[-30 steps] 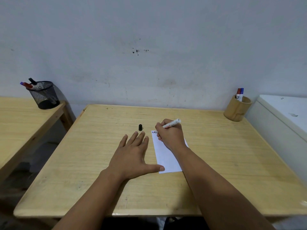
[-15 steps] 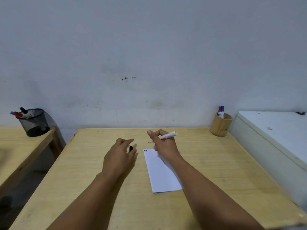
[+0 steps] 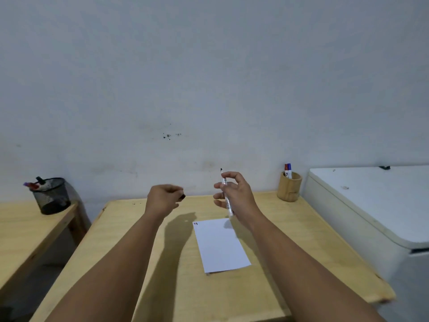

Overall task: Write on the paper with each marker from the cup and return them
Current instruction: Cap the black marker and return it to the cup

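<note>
Head view. Both hands are raised above the wooden table (image 3: 144,263), well clear of the paper (image 3: 220,247), which lies flat near the table's middle with a few short dark strokes at its far left corner. The right hand (image 3: 234,194) holds the marker (image 3: 226,197) roughly upright, bare tip pointing up, the barrel pinched between thumb and fingers while the other fingers spread loosely. The left hand (image 3: 162,198) is closed around the small black cap (image 3: 183,196), which shows only at the fingertips. Cap and tip are apart, with a clear gap between the two hands. The bamboo cup (image 3: 289,187) stands at the table's far right corner, two more markers (image 3: 288,170) upright in it, red and blue caps on. On the neighbouring table at left stands a black mesh holder (image 3: 52,196) with other pens; it probably plays no part. The likely step is recapping. Risks, as judged: the loose pinch may let the marker turn or slip as the cap is pushed on; a misaligned cap may meet the exposed tip and ink the fingers; the small cap may drop and roll off the table; an uncapped return would leave the tip to dry.
</note>
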